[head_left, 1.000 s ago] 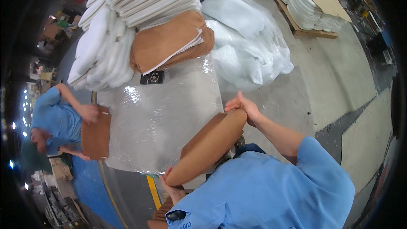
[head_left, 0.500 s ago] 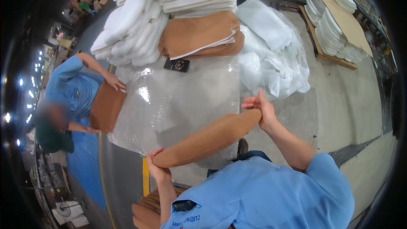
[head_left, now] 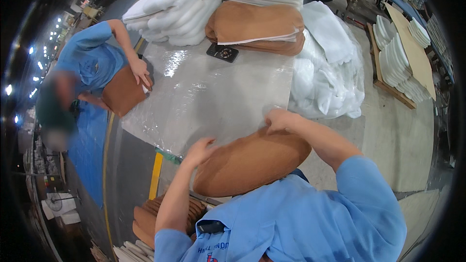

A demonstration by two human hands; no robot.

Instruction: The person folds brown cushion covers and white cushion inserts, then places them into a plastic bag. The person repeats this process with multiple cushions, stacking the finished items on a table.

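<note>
A brown fabric-covered pad (head_left: 252, 162), long and rounded at its ends, is tilted up against my front. My right hand (head_left: 281, 120) has its fingers closed on the pad's far edge. At the pad's left end is my left hand (head_left: 200, 152), slightly blurred, its fingers stretched out and apart from the thumb near the far edge. Before me stands a work surface wrapped in clear plastic (head_left: 204, 97). A brown stack of similar pieces (head_left: 257, 23), with white lining showing, lies at its far side beside a dark phone (head_left: 223, 52).
White padding stacks (head_left: 170, 9) rise at the far left. Plastic-wrapped white material (head_left: 327, 77) sits right of the table. A co-worker (head_left: 92, 63) at left holds another brown piece (head_left: 124, 92). More brown pieces (head_left: 145, 223) lie low at left. A pallet (head_left: 391, 73) carries white stacks.
The brown pad has turned its broad face up and come nearer my body. My hands have moved from its two ends toward its far edge. The co-worker's hand has shifted on their piece.
</note>
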